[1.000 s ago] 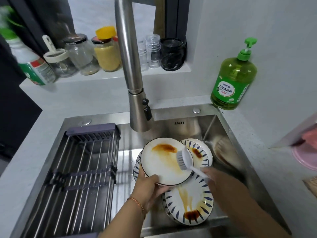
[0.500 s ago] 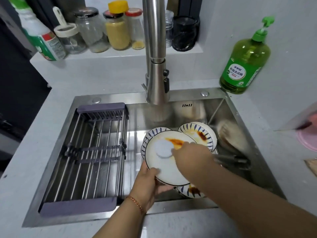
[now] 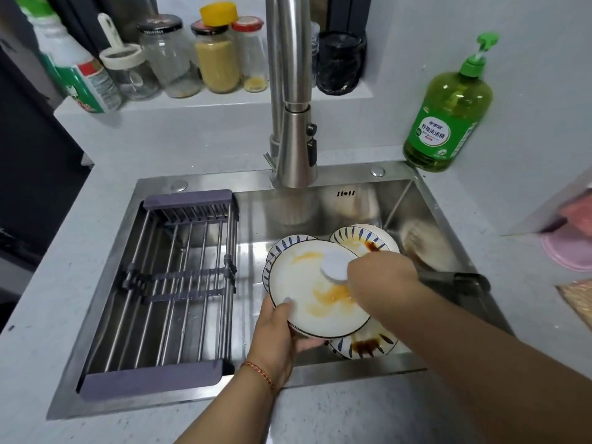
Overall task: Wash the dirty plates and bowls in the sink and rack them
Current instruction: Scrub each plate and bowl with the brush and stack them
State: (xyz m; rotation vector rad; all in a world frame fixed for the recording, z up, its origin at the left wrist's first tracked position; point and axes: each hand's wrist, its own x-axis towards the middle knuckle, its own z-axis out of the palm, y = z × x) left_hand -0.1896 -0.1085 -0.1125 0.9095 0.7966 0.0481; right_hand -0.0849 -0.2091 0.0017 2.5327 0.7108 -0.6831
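The left hand (image 3: 277,334) held a white plate (image 3: 315,290) tilted over the sink (image 3: 320,203), its grip closed on the near-left rim, thumb on the face and fingers curled beneath. The plate's face was smeared with orange sauce. The right hand (image 3: 379,275) was closed round a brush (image 3: 334,262), whose pale round head pressed on the upper right of the plate; the handle was hidden inside the hand. Under and behind the held plate lay more dirty dishes on the sink floor: a blue-patterned plate (image 3: 282,248) peeking out at the upper left, a blue-rimmed bowl (image 3: 363,240) with a dark brown stain just behind the right hand, and another patterned plate (image 3: 368,342) with brown sauce at the near side, partly covered by the held plate. A rack (image 3: 166,283) of metal rods with purple end pieces spanned the left half of the sink and carried no dishes. The faucet (image 3: 293,91) rose at the back edge, its head above the basin behind the plates. A green soap bottle (image 3: 447,113) stood on the tabletop (image 3: 80,203) at the sink's far right corner. Several jars (image 3: 217,59) and a white bottle (image 3: 75,75) stood on the ledge behind.
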